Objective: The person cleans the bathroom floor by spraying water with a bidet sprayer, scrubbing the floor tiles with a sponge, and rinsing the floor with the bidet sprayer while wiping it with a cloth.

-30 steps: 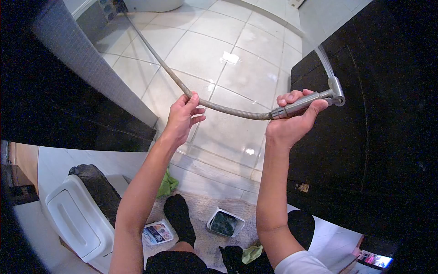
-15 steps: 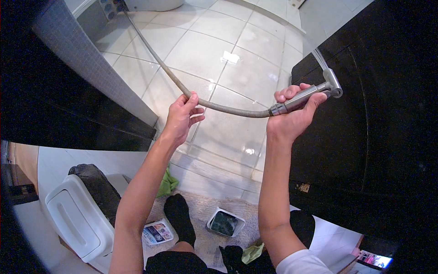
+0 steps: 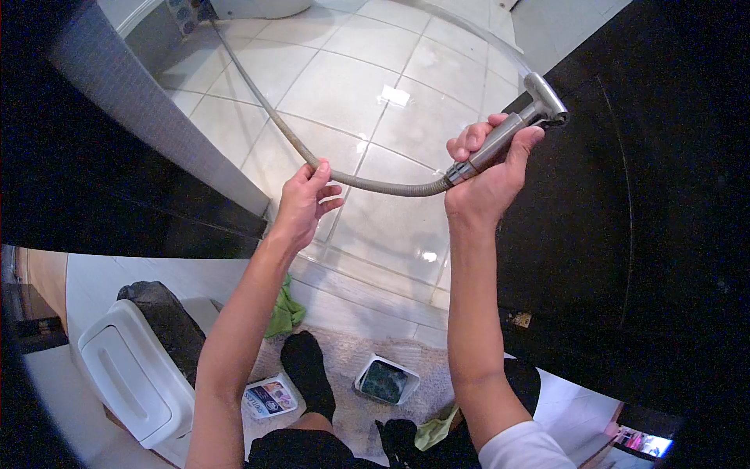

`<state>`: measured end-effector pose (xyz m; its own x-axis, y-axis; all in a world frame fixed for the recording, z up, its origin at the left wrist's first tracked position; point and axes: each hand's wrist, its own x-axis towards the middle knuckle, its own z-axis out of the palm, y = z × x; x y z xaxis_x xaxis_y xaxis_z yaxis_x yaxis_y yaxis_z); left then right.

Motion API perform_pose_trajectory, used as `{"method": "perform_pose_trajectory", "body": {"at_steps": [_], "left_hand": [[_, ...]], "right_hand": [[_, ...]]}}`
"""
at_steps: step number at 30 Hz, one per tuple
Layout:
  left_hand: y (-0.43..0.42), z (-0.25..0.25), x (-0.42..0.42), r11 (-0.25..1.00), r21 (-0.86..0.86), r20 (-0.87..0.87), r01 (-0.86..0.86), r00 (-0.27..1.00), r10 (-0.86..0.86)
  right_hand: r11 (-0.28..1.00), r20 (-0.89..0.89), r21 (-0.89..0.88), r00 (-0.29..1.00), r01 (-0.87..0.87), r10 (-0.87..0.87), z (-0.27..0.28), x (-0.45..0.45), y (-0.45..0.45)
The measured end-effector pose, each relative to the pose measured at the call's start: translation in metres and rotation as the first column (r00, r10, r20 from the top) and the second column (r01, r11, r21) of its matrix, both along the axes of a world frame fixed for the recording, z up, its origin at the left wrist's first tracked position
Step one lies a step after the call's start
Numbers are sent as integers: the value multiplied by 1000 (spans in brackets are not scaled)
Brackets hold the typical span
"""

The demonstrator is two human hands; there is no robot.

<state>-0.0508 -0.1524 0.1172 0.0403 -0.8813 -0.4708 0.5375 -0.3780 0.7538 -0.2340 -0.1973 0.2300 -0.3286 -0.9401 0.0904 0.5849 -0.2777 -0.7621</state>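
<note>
My right hand [image 3: 488, 172] is wrapped round the handle of a metal spray nozzle [image 3: 504, 141], its head tilted up toward the back right. Water streams from the nozzle's head toward the upper left. A flexible ribbed hose [image 3: 383, 187] runs from the handle's base. My left hand [image 3: 305, 199] pinches that hose between thumb and finger, the other fingers loosely curled. Beyond the left hand the hose stretches back to the far left corner. Wet white floor tiles [image 3: 367, 250] lie beneath both hands, with glossy patches on them.
Dark doors [image 3: 578, 234] flank the opening. Nearer me, a bath mat [image 3: 336, 367] holds a plastic tub [image 3: 387, 381] of dark liquid and a printed lid [image 3: 270, 397]. A green cloth [image 3: 285, 309] lies near my foot [image 3: 308, 371]. A white bin [image 3: 137, 375] with a black bag stands left.
My right hand has shifted slightly left, tilting the nozzle more upward, and the water stream now angles further left. My left hand has moved slightly left with the hose.
</note>
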Motion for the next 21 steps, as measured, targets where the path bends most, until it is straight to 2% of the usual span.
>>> {"method": "perform_pose_trajectory", "body": {"at_steps": [10,15,21], "left_hand": [[1,-2,3,1000,9,14,10,1000,-10],[0,6,-3,1000,11,24,20,999,-20],[-4,7,-10,999,-14,1,34,999,-34]], "right_hand": [[994,-33,-59,995,-97,95,2,5,-5],[999,8,35,999,36,-37,-2,-10,-5],[996,53,78,997,45,-49,-7,-25,1]]}}
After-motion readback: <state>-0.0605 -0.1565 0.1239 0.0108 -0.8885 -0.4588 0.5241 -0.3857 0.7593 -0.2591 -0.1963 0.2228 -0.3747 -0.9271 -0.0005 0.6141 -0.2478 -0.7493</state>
